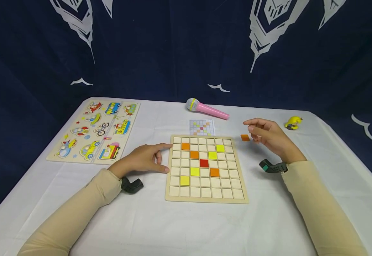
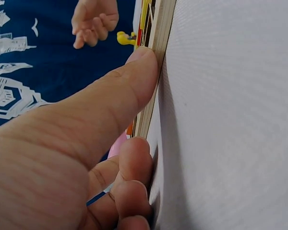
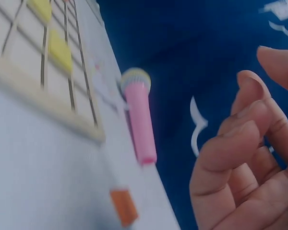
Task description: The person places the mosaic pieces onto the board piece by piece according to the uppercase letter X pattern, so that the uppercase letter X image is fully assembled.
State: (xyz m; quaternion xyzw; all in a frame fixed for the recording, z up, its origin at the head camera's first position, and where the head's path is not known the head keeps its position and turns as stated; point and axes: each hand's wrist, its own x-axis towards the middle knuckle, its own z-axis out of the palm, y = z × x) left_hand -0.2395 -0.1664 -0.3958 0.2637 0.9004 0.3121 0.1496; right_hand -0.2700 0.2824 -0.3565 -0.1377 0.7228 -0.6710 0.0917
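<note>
A wooden grid board (image 1: 206,201) lies flat at the table's middle, with several orange and yellow tiles and one red tile (image 1: 204,163) in its cells. Against the board's left edge rest the thumb and index finger of my left hand (image 1: 142,157); the left wrist view shows the thumb (image 2: 139,79) touching that edge. My right hand (image 1: 269,137) hovers right of the board, fingers loosely bent, with nothing seen between them. Close to its fingertips an orange tile (image 1: 245,137) lies on the cloth; in the right wrist view this orange tile (image 3: 124,207) is apart from the hand.
Behind the board lies a small printed colour-grid card (image 1: 202,127), partly covered by the board's top edge. Farther back is a pink toy microphone (image 1: 209,109). A vehicle puzzle board (image 1: 97,131) sits at left, a yellow toy figure (image 1: 293,122) at right.
</note>
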